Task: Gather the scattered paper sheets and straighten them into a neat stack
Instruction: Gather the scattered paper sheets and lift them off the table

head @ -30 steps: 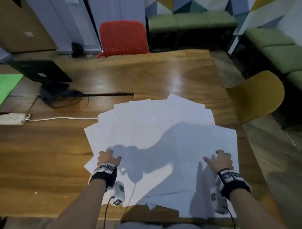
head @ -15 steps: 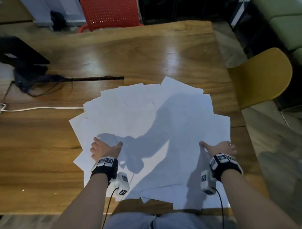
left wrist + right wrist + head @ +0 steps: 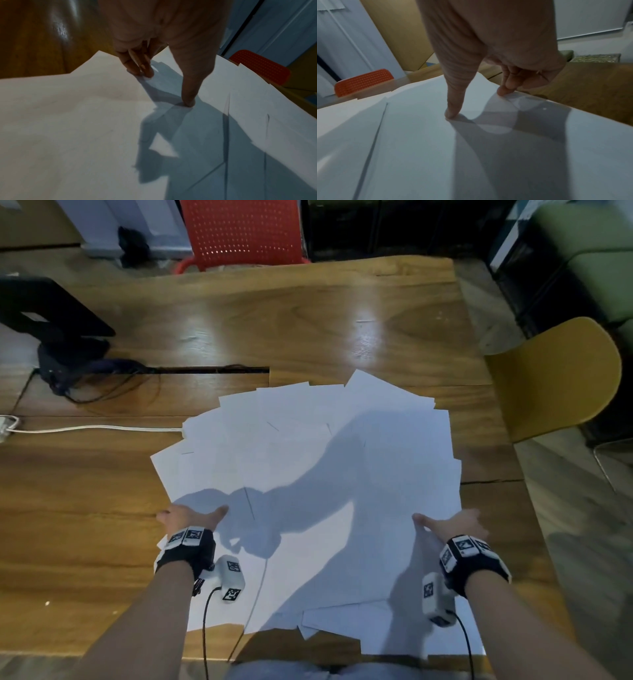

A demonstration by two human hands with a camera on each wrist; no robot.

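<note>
Fingers (image 3: pixel 145 70) seemingly pressing paper sheets (image 3: pixel 308 460)

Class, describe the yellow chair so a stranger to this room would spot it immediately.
Start at the wooden table under the spread white paper sheets. Look off its right edge: the yellow chair stands there. Unlike the red perforated chair at the far end, its shell is smooth.

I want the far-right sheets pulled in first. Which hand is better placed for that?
The right hand: it already rests on the paper sheets at their right edge, while the left hand sits at the left edge.
</note>
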